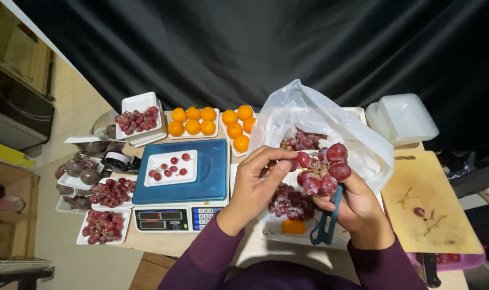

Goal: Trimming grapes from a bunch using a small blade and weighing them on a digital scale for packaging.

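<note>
Red grape cluster (322, 169) is held at centre-right of frame, above a white tray (276, 228) w/ more grapes and just in front of an open white plastic bag (319, 121). Right hand (362, 207) is closed under the cluster, gripping its lower part; dark teal scissors (326, 223) are also hooked on the fingers of this hand, handles hanging down. Left hand (255, 185) is partly curled, thumb and forefinger pinched on a single grape at the cluster's left edge; remaining fingers loose. Blue digital scale (183, 180) sits at centre-left, w/ a small white tray (172, 167) on the platform carrying approx. six loose grapes. Filled grape trays (105, 225) are seen at lower left, orange fruit trays (193, 124) at upper centre, wooden cutting board (432, 204) w/ stem scraps at right, empty white trays (403, 118) stacked at upper right. Risks, as judged: a hard pull on one grape could tear skin or shake neighbours off the stem, since ripe berries detach easily; loose ones would drop onto the tray below or roll off the table edge. Scissors dangling from the same hand could slip or nick fruit if grip is shifted.
</note>
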